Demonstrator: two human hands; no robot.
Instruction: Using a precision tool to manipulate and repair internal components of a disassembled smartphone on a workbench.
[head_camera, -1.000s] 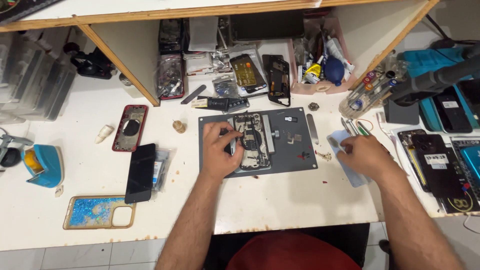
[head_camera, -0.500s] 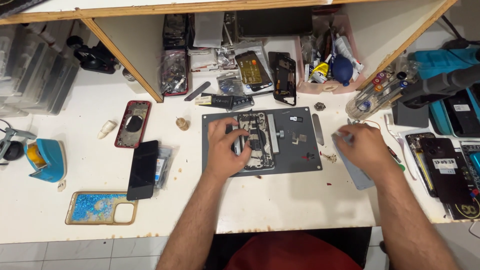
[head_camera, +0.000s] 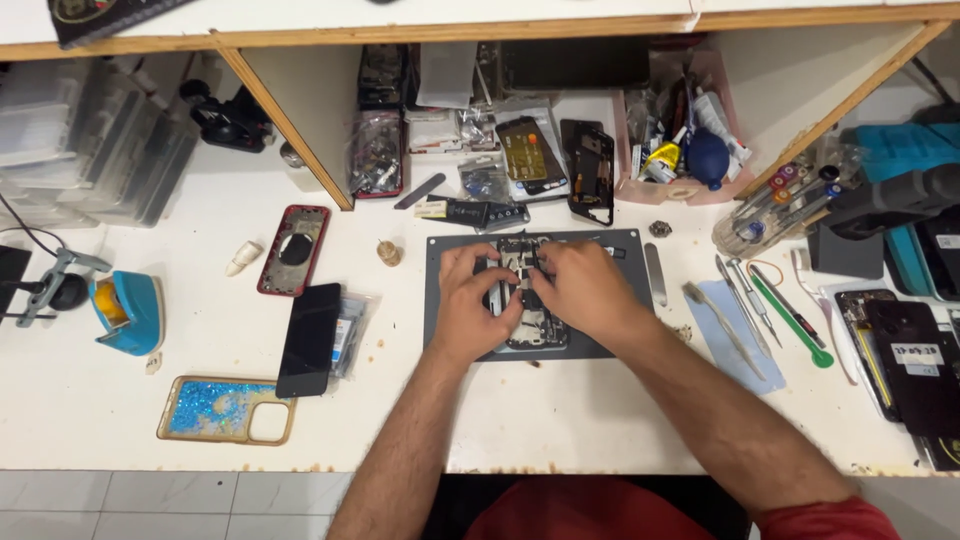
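Clutter ringed the grey work mat (head_camera: 610, 345) on the white bench (head_camera: 560, 430): a red phone frame (head_camera: 294, 250), a black phone (head_camera: 309, 339) lying face down partly over a clear bag (head_camera: 349, 330), and a glittery blue phone case (head_camera: 226, 409) lay off to the person's left. A blue stand (head_camera: 127, 312) sat further left. To the right, a brush (head_camera: 722, 328) rested on a pale blue cloth (head_camera: 737, 340), with tweezers (head_camera: 745, 293) and a green pry tool (head_camera: 792, 320) just beside it, and a metal spudger (head_camera: 655, 274) lay at the mat's right edge. None of it stood between the hands and the mat.

A pink tray (head_camera: 640, 190) under the shelf held a blue bulb blower (head_camera: 707, 158) and mixed small tools. A clear jar (head_camera: 745, 230), lying tilted, held screwdrivers with coloured caps.

The opened phone (head_camera: 528, 300) lay on the middle of the mat, its insides up. The left hand (head_camera: 467, 308) curled over its left edge, fingers pressing on the body. The right hand (head_camera: 585, 290) covered its right side, fingertips pinched together over the upper part; whether they gripped a small piece could not be told.
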